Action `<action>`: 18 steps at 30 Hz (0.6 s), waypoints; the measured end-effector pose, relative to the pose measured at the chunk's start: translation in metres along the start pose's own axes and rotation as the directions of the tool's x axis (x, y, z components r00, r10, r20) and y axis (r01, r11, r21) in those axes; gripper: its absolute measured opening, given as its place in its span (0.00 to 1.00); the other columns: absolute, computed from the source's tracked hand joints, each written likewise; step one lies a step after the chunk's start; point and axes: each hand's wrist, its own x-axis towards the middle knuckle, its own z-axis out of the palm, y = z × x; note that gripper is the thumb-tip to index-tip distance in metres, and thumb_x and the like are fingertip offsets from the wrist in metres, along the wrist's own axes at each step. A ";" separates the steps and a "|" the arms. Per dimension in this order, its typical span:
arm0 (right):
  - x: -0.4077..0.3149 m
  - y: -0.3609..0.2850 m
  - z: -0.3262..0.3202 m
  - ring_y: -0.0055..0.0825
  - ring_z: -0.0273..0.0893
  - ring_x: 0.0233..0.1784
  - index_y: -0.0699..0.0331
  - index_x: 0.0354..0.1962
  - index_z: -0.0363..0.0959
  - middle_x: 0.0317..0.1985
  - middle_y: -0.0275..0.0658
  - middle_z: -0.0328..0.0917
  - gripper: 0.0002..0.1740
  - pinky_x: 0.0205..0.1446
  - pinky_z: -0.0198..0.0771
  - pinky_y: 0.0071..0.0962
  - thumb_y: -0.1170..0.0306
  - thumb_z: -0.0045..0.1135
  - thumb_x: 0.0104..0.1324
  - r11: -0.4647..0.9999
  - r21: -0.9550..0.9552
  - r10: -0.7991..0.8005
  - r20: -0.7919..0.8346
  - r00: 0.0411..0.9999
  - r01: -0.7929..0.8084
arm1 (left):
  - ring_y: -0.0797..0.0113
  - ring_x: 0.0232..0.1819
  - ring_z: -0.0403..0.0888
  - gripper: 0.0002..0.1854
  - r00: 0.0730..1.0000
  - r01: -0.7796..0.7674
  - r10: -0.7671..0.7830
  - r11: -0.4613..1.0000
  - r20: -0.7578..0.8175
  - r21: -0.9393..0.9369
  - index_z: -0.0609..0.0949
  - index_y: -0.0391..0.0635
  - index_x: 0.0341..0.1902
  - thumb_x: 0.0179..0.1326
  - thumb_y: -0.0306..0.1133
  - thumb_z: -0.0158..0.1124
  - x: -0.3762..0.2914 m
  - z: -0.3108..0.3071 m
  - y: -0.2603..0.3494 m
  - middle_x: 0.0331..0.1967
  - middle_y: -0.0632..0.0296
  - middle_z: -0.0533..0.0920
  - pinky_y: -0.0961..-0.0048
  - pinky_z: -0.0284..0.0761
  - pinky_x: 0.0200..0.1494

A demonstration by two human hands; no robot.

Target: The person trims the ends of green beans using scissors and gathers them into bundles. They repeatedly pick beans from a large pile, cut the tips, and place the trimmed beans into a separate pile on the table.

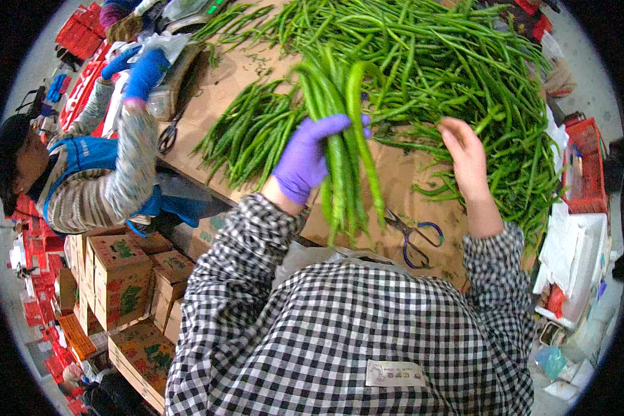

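Note:
My left hand, in a purple glove, grips a bunch of long green chili peppers whose ends hang down toward me. My bare right hand is at the edge of a large heap of green peppers, fingers somewhat spread, with a curved pepper just behind it; whether the fingers touch it I cannot tell. Left of the gloved hand lies a smaller pile of peppers on the cardboard table covering. Scissors with blue-lined handles rest on the cardboard between my forearms.
At left a co-worker in blue gloves handles a plastic bag. Black-handled scissors lie near the table's left edge. Cardboard boxes stand below left. A red crate and a white foam box are at right.

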 end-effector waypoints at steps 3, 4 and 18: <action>-0.031 0.007 -0.010 0.20 0.74 0.48 0.68 0.51 0.72 0.47 0.36 0.77 0.15 0.54 0.70 0.22 0.72 0.54 0.68 1.000 -0.010 0.003 -0.005 1.000 -0.003 | 0.61 0.45 0.82 0.22 0.984 -0.108 0.154 0.910 -0.085 0.400 0.76 0.36 0.56 0.57 0.30 0.61 -0.008 -0.019 0.075 0.45 0.53 0.83 0.66 0.79 0.49; -0.041 0.011 -0.016 0.19 0.75 0.46 0.68 0.50 0.72 0.46 0.34 0.78 0.14 0.52 0.70 0.22 0.73 0.54 0.67 1.000 -0.014 0.027 0.001 1.000 -0.027 | 0.65 0.37 0.82 0.17 0.971 -0.154 0.225 0.849 -0.082 0.506 0.78 0.39 0.49 0.55 0.28 0.66 -0.007 -0.030 0.093 0.37 0.59 0.83 0.70 0.78 0.41; -0.117 0.038 -0.042 0.18 0.74 0.39 0.69 0.45 0.74 0.37 0.31 0.77 0.11 0.46 0.70 0.20 0.73 0.55 0.66 0.959 -0.069 0.265 -0.134 0.955 -0.275 | 0.46 0.57 0.77 0.36 0.839 0.543 0.346 -0.600 -0.421 0.588 0.71 0.43 0.62 0.54 0.52 0.65 0.058 -0.235 0.155 0.55 0.44 0.79 0.53 0.72 0.57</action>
